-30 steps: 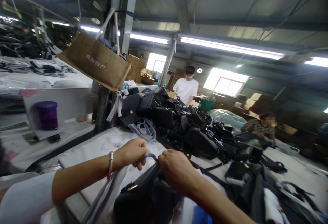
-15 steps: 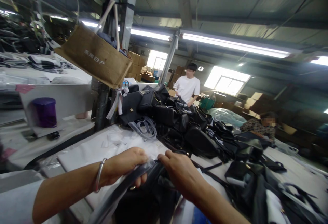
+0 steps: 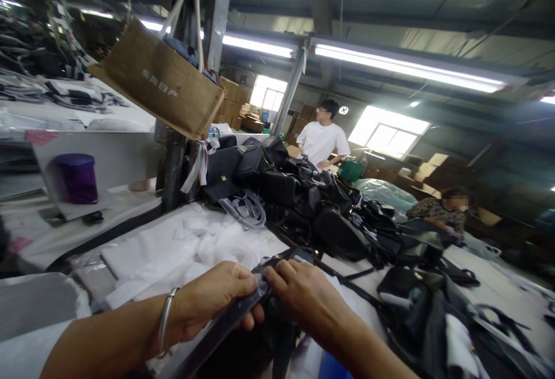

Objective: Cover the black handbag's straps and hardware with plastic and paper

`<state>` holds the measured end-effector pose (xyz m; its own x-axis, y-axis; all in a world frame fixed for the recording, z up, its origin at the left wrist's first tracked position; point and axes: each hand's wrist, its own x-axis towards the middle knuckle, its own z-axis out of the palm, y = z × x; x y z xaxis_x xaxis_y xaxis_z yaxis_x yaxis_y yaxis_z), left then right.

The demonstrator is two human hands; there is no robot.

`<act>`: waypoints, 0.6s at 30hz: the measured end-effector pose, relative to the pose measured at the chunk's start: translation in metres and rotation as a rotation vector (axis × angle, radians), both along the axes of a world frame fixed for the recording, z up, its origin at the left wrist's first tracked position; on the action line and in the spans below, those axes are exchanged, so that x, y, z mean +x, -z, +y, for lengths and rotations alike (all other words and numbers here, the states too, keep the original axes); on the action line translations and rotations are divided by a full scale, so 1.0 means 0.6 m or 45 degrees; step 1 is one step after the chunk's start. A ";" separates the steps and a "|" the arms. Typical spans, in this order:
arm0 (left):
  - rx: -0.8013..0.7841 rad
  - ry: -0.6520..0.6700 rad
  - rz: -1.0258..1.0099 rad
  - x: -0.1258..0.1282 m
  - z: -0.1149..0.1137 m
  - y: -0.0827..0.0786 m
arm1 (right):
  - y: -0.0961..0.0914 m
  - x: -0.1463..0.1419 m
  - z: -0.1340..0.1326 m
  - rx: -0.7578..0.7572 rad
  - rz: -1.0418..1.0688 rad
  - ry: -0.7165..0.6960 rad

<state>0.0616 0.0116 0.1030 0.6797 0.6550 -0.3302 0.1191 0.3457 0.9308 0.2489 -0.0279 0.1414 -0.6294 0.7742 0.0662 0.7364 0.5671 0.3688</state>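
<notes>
— While your left hand [image 3: 212,295] pinches the dark strap [image 3: 212,338] between thumb and fingers, what does your right hand [image 3: 310,298] do?

— It sits just beside the left, its fingers curled in narrow on the strap's upper part; how much they grip there, one cannot tell, since your knuckles hide it.

— And where does the strap run, and how would you best handle it?

— It slopes from your fingertips down alongside your left hand, toward you, over the black bag [image 3: 238,356] beneath your hands; its cover looks glossy, like film, so a light pinch close to your right fingertips should crease it least; smooth it flat in short lengths rather than tugging; mind the loose white sheets [image 3: 208,246] beyond your left hand and the pile of black bags [image 3: 277,188] beyond your right, since either could snag the strap.
</notes>
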 end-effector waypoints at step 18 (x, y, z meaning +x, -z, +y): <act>0.331 -0.065 0.183 0.022 0.054 -0.007 | 0.022 -0.003 0.023 -0.229 0.550 0.240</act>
